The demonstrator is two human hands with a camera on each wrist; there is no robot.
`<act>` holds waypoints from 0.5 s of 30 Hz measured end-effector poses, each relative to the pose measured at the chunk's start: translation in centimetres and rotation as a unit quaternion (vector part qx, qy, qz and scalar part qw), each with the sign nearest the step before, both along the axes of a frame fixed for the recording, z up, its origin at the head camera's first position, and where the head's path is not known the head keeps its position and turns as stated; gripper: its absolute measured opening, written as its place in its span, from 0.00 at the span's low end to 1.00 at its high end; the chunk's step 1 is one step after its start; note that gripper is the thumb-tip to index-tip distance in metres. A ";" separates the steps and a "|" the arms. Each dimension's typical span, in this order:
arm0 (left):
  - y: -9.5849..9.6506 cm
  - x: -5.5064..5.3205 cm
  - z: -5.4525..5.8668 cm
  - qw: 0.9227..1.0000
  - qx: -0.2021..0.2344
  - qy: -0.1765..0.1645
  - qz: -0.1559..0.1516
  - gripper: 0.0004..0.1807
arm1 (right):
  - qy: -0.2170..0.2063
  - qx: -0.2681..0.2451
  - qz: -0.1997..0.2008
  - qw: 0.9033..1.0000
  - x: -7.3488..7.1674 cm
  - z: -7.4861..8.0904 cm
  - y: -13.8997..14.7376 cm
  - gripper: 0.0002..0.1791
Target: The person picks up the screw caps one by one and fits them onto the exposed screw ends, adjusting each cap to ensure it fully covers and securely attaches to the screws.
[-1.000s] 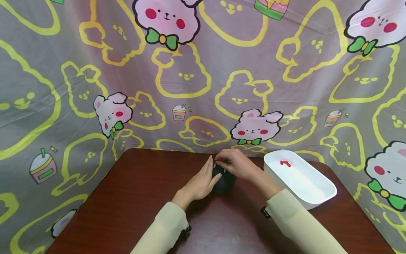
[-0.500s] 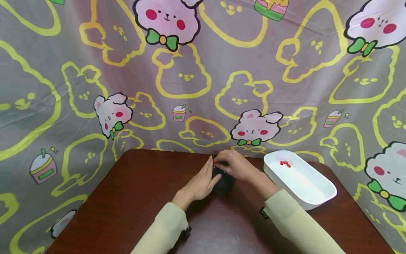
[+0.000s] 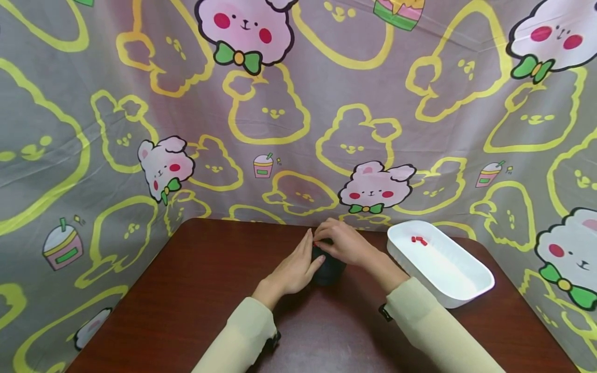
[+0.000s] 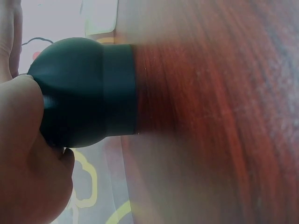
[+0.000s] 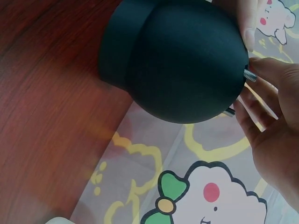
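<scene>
A black, rounded object with a cylindrical base point(image 3: 328, 272) stands upright on the table. In the right wrist view, threaded metal studs point(image 5: 251, 75) stick out of its domed top. My left hand point(image 3: 291, 269) holds it from the left, thumb on the near side and long fingers extended along the far side. Over the top, my right hand point(image 3: 346, 242) pinches a small red piece point(image 3: 315, 243), mostly covered by the fingertips. Whether that piece sits on a stud is hidden. The right hand point(image 5: 280, 107) shows close beside the studs in the right wrist view.
To the right stands a white oblong tray point(image 3: 459, 274) with several small red pieces point(image 3: 419, 240) near its far end. The dark wooden table point(image 3: 186, 290) backs onto a patterned cloth point(image 3: 289, 103) at the rear and sides.
My right hand has shifted slightly left, and the red piece at its fingertips sits a little lower. The left hand and the black object stay in place.
</scene>
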State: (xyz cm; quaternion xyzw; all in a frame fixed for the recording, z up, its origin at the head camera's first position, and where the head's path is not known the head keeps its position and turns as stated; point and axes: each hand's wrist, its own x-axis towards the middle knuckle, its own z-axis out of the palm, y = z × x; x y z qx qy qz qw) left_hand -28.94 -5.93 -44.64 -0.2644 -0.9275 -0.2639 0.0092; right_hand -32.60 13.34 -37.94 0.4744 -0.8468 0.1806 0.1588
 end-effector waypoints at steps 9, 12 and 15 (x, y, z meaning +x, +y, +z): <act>0.0 0.2 0.1 1.000 0.001 0.000 0.002 0.46 | -0.016 0.004 -0.011 1.000 0.3 0.1 -0.1 0.07; 0.0 0.3 0.2 1.000 -0.001 -0.003 0.001 0.46 | -0.026 0.011 -0.020 0.999 0.5 0.2 0.0 0.09; 0.0 0.3 0.2 1.000 -0.002 -0.003 0.000 0.45 | -0.032 0.015 -0.026 0.999 0.5 0.2 0.0 0.10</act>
